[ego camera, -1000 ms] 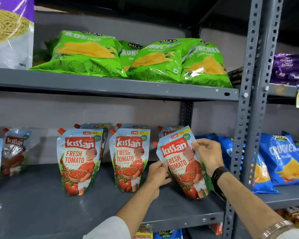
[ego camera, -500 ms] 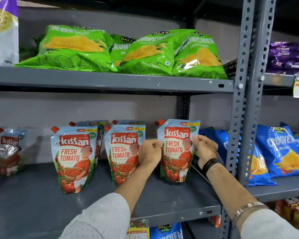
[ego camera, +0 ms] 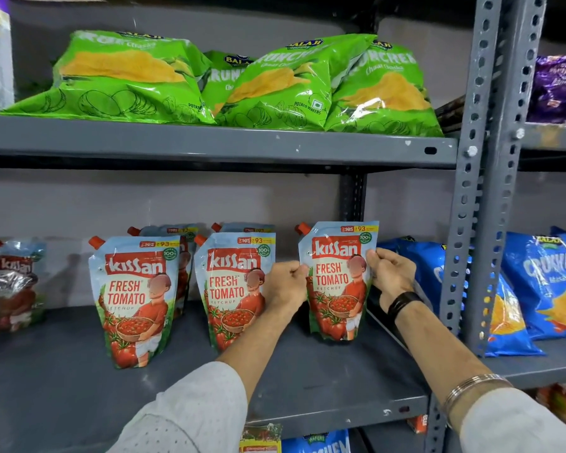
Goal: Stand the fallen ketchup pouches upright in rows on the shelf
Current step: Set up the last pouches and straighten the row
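Three ketchup pouches stand in a front row on the grey shelf [ego camera: 62,384]. The rightmost pouch [ego camera: 339,279] is upright, its base on the shelf. My left hand [ego camera: 285,286] pinches its left edge and my right hand [ego camera: 391,273] pinches its right edge. The middle pouch [ego camera: 232,289] and the left pouch [ego camera: 134,299] stand upright, each with another pouch behind it. One more pouch [ego camera: 15,282] stands at the back left, apart from the row.
Blue chip bags [ego camera: 507,318] lie just right of the held pouch, past the perforated grey upright [ego camera: 481,191]. Green chip bags [ego camera: 209,83] fill the shelf above. The shelf's front part in front of the pouches is bare.
The rightmost pouch went from tilted and lifted to upright, resting on the shelf. My left hand moved from its lower edge up to its left side. Both hands still hold it.
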Demonstrator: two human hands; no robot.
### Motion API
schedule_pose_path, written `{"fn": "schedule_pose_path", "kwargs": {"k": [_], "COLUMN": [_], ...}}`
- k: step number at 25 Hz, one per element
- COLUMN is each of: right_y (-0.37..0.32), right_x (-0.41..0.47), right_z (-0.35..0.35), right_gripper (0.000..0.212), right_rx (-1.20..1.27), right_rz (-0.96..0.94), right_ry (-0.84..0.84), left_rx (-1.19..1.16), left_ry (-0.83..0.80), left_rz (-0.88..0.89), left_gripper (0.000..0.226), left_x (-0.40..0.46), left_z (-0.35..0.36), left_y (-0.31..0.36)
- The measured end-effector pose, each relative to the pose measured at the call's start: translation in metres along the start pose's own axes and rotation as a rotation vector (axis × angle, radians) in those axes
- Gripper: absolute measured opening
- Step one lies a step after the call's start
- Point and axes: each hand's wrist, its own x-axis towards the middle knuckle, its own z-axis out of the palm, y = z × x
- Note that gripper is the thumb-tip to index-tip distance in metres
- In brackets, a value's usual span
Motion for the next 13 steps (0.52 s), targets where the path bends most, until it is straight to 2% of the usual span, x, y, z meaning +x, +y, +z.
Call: {"fn": "schedule_pose_path", "kwargs": {"k": [5,9,12,13], "right_y": [0.027,0.033,0.042,0.050], "right_x": [0.004,0.007,-0.006,-0.012], "right_z": [-0.010,-0.012,-0.012,-0.015], "right_gripper": [0.020,0.016,0.019,0.022], "right_rx": [-0.044,-0.123,-0.182,-0.221], "right_rz": [-0.010,-0.059,-0.010,0.010], "right_ry": [-0.027,-0.041,-0.082,-0.104], "left_rx": [0.074,0.020,-0.034,-0.020], "left_ry": [-0.008,-0.088,-0.229,-0.289], "left_rz": [0.017,-0.030,-0.079,-0.099], "left_gripper": [0.037,0.036,0.016,0.020], "left_x": [-0.007,-0.013,-0.023,-0.026], "left_z": [0.005,-0.001,-0.004,-0.003], "left_y": [-0.017,-0.012,-0.015,-0.021]}}
